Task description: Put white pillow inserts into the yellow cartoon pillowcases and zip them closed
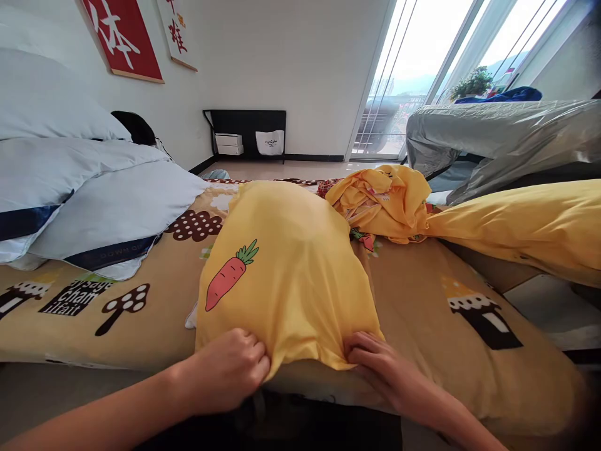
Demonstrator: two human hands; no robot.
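A yellow pillowcase (300, 269) with a printed carrot lies in front of me on the bed, its far part bulging as if filled. My left hand (232, 363) is closed in a fist on its near left corner. At the near right edge, the fingers of my right hand (375, 360) pinch the fabric. Between the two hands the near edge sags in folds. A small white bit (191, 316) pokes out at the left side of the pillowcase; I cannot tell what it belongs to.
White pillows (107, 207) are stacked on the left of the patterned bedsheet (154, 338). Crumpled yellow fabric (385, 200) lies at the back right, beside another yellow cloth-covered bulk (526, 219). Beyond stands a plastic-covered piece of furniture (498, 128) near the window.
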